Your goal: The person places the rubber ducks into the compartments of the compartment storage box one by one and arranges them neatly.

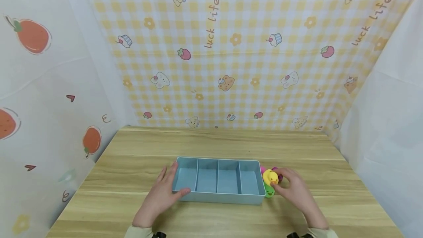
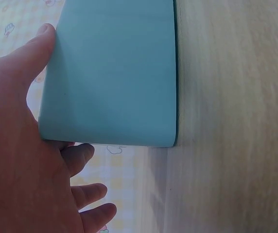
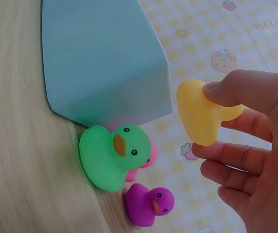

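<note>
A light blue box (image 1: 218, 197) with several compartments in a row sits on the table. At its left end my left hand (image 1: 160, 195) rests on the rim, thumb along the near side, with the other fingers spread loosely past the corner in the left wrist view. My right hand (image 1: 295, 190) pinches a yellow toy duck (image 3: 199, 111) between thumb and fingers, lifted beside the box's right end. Below it, a green toy duck (image 3: 105, 160) and a purple toy duck (image 3: 146, 206) stand on the table. A pink toy duck (image 3: 151, 154) is mostly hidden behind the green one.
The wooden table (image 1: 211, 144) extends around the box on every side. A checked, patterned cloth (image 1: 231, 61) hangs behind it, with white cloth walls at left (image 1: 49, 83) and right (image 1: 380, 102).
</note>
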Available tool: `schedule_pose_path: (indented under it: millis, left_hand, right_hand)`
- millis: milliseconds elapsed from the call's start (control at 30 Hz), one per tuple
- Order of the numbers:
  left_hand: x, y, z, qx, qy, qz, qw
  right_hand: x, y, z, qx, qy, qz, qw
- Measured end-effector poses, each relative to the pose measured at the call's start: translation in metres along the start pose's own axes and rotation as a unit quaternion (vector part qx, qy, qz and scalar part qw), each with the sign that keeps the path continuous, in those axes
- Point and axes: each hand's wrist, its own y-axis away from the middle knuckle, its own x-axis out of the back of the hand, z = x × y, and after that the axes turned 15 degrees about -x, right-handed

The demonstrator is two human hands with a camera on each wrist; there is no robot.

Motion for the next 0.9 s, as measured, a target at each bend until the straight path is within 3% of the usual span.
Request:
schedule_pose_path:
  millis: [333, 700, 900]
  left_hand:
    - [0.002, 0.001, 0.001, 0.005, 0.012, -0.003, 0.9999]
    - [0.003, 0.000, 0.000, 0.004, 0.016, -0.006, 0.9998]
    - [0.002, 0.000, -0.001, 0.008, 0.020, -0.008, 0.9997]
  right_hand:
    - [-0.010, -0.004, -0.010, 0.006, -0.042, -0.013, 0.9990]
    - [-0.017, -0.010, -0.021, -0.027, -0.035, -0.041, 0.9982]
    - [-0.022, -0.014, -0.023, -0.021, -0.047, -0.050, 0.9974]
